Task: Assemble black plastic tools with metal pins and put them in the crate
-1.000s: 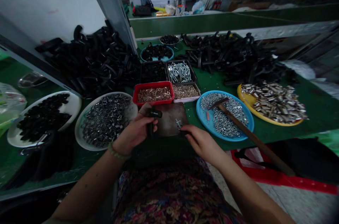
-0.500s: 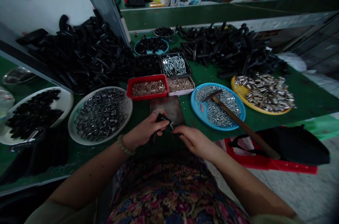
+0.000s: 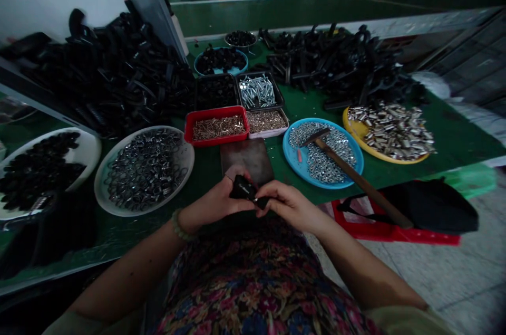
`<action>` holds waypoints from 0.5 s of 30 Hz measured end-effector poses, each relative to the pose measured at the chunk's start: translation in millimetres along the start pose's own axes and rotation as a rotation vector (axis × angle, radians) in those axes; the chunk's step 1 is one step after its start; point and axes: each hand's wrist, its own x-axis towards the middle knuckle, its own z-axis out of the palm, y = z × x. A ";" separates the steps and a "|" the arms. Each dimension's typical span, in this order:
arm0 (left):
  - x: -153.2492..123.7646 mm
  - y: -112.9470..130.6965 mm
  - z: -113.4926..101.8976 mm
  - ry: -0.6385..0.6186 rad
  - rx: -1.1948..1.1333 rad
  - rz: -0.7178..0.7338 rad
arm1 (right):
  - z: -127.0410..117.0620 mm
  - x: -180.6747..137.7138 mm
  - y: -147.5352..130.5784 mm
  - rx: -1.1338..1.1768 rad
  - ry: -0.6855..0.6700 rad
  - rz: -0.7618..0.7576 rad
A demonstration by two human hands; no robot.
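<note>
Both of my hands meet at a small black part point(image 3: 242, 187) with a bit of bright metal on it, held just in front of a square metal plate point(image 3: 247, 158). My left hand point(image 3: 221, 198) is closed round its left side. The fingers of my right hand point(image 3: 286, 203) pinch its right end, where a second dark piece shows partly between them. Whether the two pieces are joined I cannot tell. Beyond the plate are a red tray point(image 3: 217, 137) of copper-coloured pins and a pale tray point(image 3: 269, 132) of similar small pieces.
A white dish point(image 3: 103, 187) of metal rings lies left. On the right, a hammer point(image 3: 348, 166) rests across a blue dish point(image 3: 290, 158) of nuts, beside a yellow dish point(image 3: 361, 140) of metal sleeves. Black parts point(image 3: 130, 71) are heaped behind; bolts point(image 3: 256, 91) fill a black tray.
The black part has turned in my hands and its broad face now shows. My right fingers have closed in on its right end. The view has shifted slightly.
</note>
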 end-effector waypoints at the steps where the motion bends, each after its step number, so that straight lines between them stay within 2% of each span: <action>1: 0.8 0.3 2.1 0.044 0.013 0.012 | 0.0 2.4 0.9 0.130 0.006 0.018; 3: 3.0 -0.2 6.6 0.136 0.022 0.033 | -0.2 7.3 3.6 0.352 0.018 0.059; 6: 5.3 -4.2 12.5 0.228 -0.087 0.023 | 0.7 13.5 6.8 0.478 0.044 0.110; 11: 6.2 -15.3 20.1 0.234 -0.369 -0.014 | 11.4 21.9 10.5 0.540 0.081 0.133; 15: 7.1 -14.1 16.8 0.218 -0.300 0.001 | 24.8 26.1 16.1 0.567 0.211 0.148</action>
